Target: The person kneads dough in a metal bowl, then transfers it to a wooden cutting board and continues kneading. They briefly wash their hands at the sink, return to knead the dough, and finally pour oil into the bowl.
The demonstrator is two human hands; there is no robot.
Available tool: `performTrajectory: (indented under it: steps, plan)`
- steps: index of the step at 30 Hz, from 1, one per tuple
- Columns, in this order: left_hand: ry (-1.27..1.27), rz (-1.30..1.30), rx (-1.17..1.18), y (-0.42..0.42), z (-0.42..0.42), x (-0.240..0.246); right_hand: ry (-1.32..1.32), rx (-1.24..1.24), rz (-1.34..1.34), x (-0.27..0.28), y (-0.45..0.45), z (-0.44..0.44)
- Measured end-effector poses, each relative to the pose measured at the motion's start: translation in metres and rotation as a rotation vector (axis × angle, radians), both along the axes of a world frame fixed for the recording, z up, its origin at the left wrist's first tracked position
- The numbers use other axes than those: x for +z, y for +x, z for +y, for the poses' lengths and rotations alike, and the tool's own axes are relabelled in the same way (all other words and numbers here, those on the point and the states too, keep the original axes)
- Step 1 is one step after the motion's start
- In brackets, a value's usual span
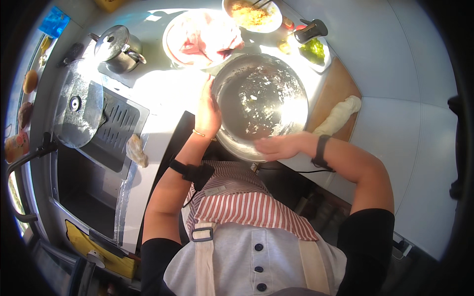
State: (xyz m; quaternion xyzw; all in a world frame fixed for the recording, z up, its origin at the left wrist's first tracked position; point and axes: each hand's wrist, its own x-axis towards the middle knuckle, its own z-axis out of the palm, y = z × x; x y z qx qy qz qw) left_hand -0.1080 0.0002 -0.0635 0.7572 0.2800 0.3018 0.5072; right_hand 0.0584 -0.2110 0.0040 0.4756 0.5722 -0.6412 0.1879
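A wide stainless steel bowl [230, 107] is in front of me, with pale, doughy residue stuck over its inside. My left hand [207, 113] lies along the bowl's left rim, fingers pointing away from me and thumb at the edge. Blurred by motion, my right hand [285, 146] stretches flat across the near rim with no object visible in it. Right of the bowl, a long pale roll of dough [337, 115] rests on a wooden cutting board [329, 88]. Behind the bowl sits a plate of raw meat [202, 39], partly washed out by sunlight.
A lidded metal pot [122, 55] stands at the back left. The sink [85, 196], its drain rack and a glass lid [76, 107] occupy the left. Farther back are a bowl of yellowish food [251, 16] and a dish of green pieces [314, 51]. A wall bounds the right.
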Motion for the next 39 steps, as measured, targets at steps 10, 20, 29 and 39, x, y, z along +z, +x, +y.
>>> performTrajectory:
  steps: [10, 20, 29, 39]
  plan:
    - [-0.031, 0.021, 0.018, 0.001, 0.001, 0.007, 0.013, -0.11, -0.206, 0.0, -0.014, -0.022]
    - [0.01, 0.021, -0.017, 0.0, 0.005, 0.001, 0.796, -0.018, -0.475, -0.045, 0.01, 0.037]
    - [-0.075, 0.006, -0.042, 0.001, 0.004, 0.011, 0.441, 0.167, -0.427, 0.001, 0.073, -0.002]
    - [-0.231, -0.162, -0.001, 0.004, 0.003, 0.005, 1.186, 0.283, -0.182, -0.056, 0.027, 0.126]
